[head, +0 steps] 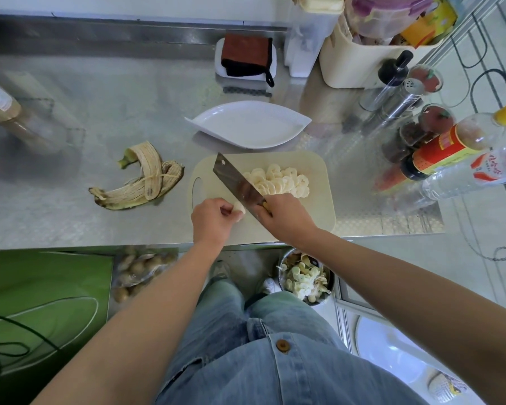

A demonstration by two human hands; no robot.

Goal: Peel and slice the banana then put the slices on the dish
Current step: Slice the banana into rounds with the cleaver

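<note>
On the cream cutting board (313, 168) lies a pile of several banana slices (278, 179). My left hand (212, 220) pinches the short remaining banana end (239, 208) at the board's near left. My right hand (284, 214) grips the handle of a cleaver (237, 182), whose blade stands against the banana end, between it and the slices. The white leaf-shaped dish (246, 127) sits bare just behind the board. The peel (143, 179) lies spread on the steel counter to the left.
Sauce bottles and spice jars (438, 147) crowd the counter's right edge. A cream bin (360, 54) and a folded cloth on a white tray (246, 57) stand at the back. A jar (0, 103) lies at the far left. A scrap bowl (304, 279) sits below the counter.
</note>
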